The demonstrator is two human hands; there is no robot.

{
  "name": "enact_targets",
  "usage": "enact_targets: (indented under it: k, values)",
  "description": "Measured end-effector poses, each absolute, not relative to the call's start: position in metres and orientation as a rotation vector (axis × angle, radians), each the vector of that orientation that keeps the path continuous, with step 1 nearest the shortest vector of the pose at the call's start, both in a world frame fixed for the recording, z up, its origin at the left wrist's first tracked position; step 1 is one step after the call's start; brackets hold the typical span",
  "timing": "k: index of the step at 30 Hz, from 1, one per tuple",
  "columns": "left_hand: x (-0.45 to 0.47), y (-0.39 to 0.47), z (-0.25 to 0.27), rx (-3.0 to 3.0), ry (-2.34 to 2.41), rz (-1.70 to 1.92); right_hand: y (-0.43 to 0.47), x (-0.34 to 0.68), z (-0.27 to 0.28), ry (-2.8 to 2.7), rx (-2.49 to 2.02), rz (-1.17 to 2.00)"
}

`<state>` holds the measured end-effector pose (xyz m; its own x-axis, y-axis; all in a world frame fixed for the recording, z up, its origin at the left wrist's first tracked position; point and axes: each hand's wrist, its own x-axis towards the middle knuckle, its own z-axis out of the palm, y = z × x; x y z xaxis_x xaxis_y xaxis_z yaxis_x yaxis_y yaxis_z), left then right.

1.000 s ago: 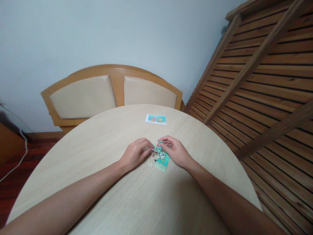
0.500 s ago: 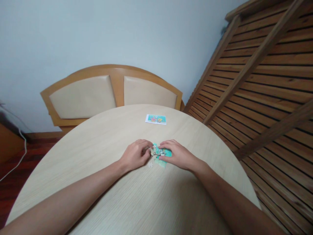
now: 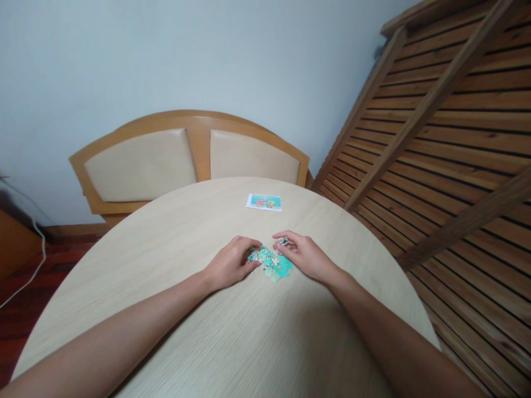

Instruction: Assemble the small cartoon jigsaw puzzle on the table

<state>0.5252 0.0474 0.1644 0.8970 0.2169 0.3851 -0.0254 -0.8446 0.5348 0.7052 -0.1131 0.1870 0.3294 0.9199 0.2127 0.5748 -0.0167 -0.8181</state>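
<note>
A small heap of jigsaw puzzle pieces (image 3: 274,262), mostly turquoise with some white and grey ones, lies on the round wooden table (image 3: 232,342). My left hand (image 3: 231,262) rests at the heap's left side, its thumb and fingers apart and curved around the edge pieces. On the other side, my right hand (image 3: 306,253) is just above the heap, with a few pieces pinched between thumb and fingers. Beyond both hands lies a picture card (image 3: 265,202) showing a yellow and a pink cartoon figure on turquoise.
A bench with cream padded back panels (image 3: 141,165) stands behind the table against a pale wall. To the right leans a large slatted wooden frame (image 3: 440,132). A white cable (image 3: 43,249) hangs at the far left over a reddish floor.
My right hand has lifted slightly from the heap with pieces in its fingers. The heap has spread and shifted, showing more turquoise. My left hand has stayed nearly in place.
</note>
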Motion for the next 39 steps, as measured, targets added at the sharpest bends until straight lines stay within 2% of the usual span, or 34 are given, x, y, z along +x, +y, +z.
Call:
enact_targets:
  k: [4,9,14,20,32,39]
  values:
    - [0.526,0.050,0.165,2.422,0.088,0.636,-0.115,0.706,0.188,-1.382,-1.706,0.508]
    - [0.526,0.050,0.169,2.273,0.059,0.674,-0.125,0.707,0.195,-1.674,-1.932,0.313]
    - [0.526,0.050,0.170,2.162,-0.038,0.786,-0.130,0.703,0.201,-1.801,-2.013,0.318]
    - [0.526,0.048,0.169,2.148,-0.166,0.819,-0.124,0.704,0.197,-1.684,-1.879,0.467]
    - [0.526,0.044,0.168,2.060,-0.085,0.778,-0.112,0.699,0.181,-1.263,-1.673,0.729]
    - [0.525,0.041,0.171,2.073,-0.160,0.838,-0.106,0.683,0.186,-1.319,-1.541,0.664]
